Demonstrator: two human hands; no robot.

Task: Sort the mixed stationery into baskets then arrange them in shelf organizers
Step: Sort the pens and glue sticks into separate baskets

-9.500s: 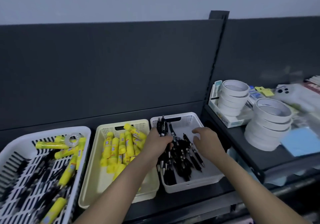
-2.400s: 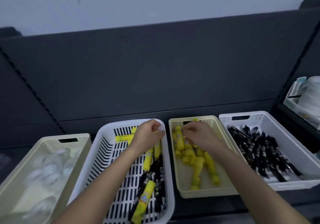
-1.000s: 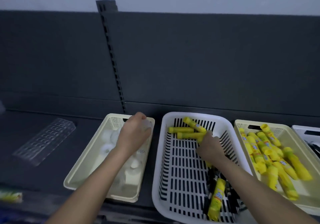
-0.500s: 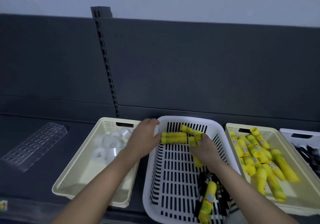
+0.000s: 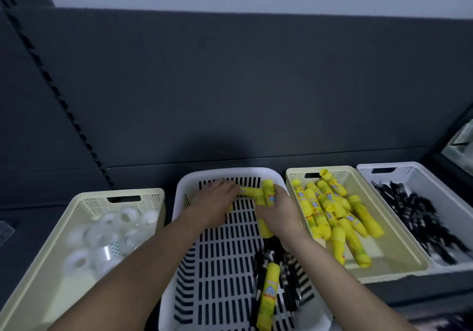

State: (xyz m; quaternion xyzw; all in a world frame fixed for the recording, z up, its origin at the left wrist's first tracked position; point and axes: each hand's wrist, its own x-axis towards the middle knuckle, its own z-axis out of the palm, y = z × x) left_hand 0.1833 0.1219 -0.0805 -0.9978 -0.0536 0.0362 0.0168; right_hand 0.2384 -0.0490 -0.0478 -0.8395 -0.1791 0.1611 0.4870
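Four baskets are sitting in a row on the dark shelf (image 5: 384, 302). The slotted white basket (image 5: 194, 266) is sitting in the middle, at 6 o'clock in the view, and both hands are reaching into its far end. The left hand (image 5: 212, 202) is lying palm down at its 12 o'clock end, fingers touching a yellow glue stick (image 5: 249, 191); whether it is gripping is not clear. The right hand (image 5: 277, 211) is closing around a bunch of glue sticks (image 5: 267, 195), at least two, with yellow ends sticking out above and below the fist. One more glue stick (image 5: 268, 295) is lying among black pens (image 5: 289, 274) at the basket's 5 o'clock corner; the pens there are too overlapped to count. At 9 o'clock, a cream basket (image 5: 51, 277) is holding about eight blurred tape rolls (image 5: 102, 231). At 3 o'clock, a second cream basket (image 5: 399, 259) is holding roughly a dozen yellow sticks (image 5: 330, 213) with small labels, and beyond it a white basket (image 5: 450, 202) is holding a pile of black pens (image 5: 419, 215).
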